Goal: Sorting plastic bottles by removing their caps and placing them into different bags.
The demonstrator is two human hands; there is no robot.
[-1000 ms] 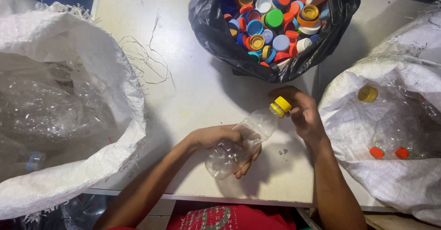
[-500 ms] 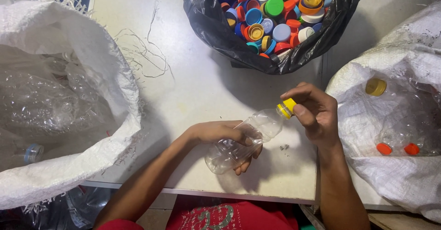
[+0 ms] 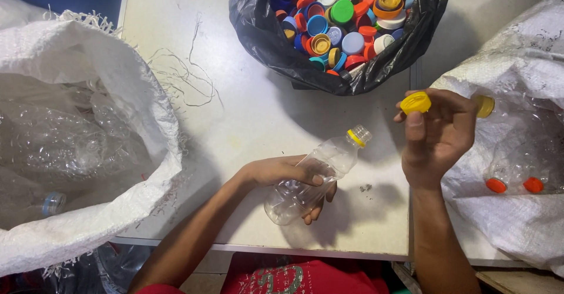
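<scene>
My left hand [image 3: 292,175] grips a clear, crumpled plastic bottle [image 3: 317,173] lying tilted over the white table [image 3: 247,123], its open neck with a yellow ring pointing up and right. My right hand [image 3: 437,135] is lifted to the right of the bottle neck and pinches a yellow cap [image 3: 415,102] between thumb and fingers. The cap is off the bottle and apart from it.
A black bag [image 3: 270,41] full of coloured caps sits at the table's far side. A white woven sack [image 3: 88,141] of clear bottles stands on the left. Another white sack [image 3: 517,141] on the right holds bottles with orange and yellow caps. Loose threads lie on the table.
My right hand has taken the yellow cap off the bottle neck and lifted it up and to the right. My left hand keeps holding the bottle.
</scene>
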